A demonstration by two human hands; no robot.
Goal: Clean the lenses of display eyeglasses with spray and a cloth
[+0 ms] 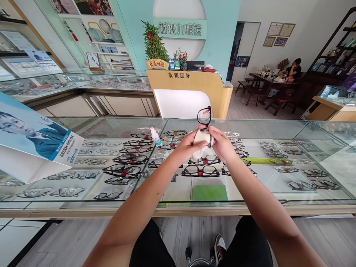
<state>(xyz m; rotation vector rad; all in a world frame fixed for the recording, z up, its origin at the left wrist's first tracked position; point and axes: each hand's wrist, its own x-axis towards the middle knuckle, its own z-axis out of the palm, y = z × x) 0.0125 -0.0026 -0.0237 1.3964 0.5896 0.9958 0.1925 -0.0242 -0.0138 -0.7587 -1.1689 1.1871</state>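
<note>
Both my hands are raised over the glass display case, holding a pair of black-framed glasses (204, 116) turned on end, one lens up. My left hand (189, 145) pinches a pale cleaning cloth (200, 138) against the lower lens. The fingers of my right hand (221, 144) close on the frame near its bridge and lower rim. Part of the lower lens lies behind cloth and fingers. A small white spray bottle with a blue label (155, 137) stands on the glass top, left of my hands.
Under the glass top (178, 203) lie rows of spectacle frames (200, 170) and a green card (210, 193). At left a blue advertising stand (36, 137) rests on the case. Beyond are a wooden counter (189, 83) and a person seated at a table (294, 70).
</note>
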